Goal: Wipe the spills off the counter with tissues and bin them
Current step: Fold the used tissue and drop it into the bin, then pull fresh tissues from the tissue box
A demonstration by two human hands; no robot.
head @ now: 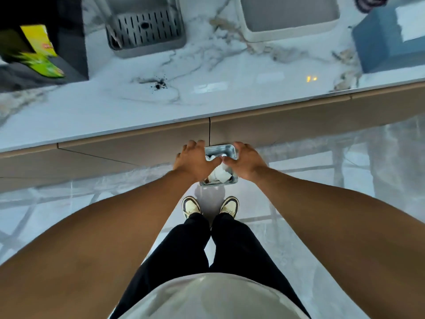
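Note:
A small rectangular metal bin (220, 148) stands on the floor against the cabinet front, just ahead of my shoes. Crumpled white tissues (221, 174) lie inside it. My left hand (193, 161) and my right hand (247, 163) hover over the bin with fingers spread and thumbs almost touching above the tissues; neither holds anything. On the white marble counter (115, 116) a dark splattered spill (158, 85) sits left of the middle, a short way back from the front edge.
A blue tissue box (388, 40) stands at the counter's right. A grey drainer tray (147, 28) and a white basin (289, 17) sit at the back. A dark box with green and yellow packets (39, 54) is at the left. The floor is glossy marble.

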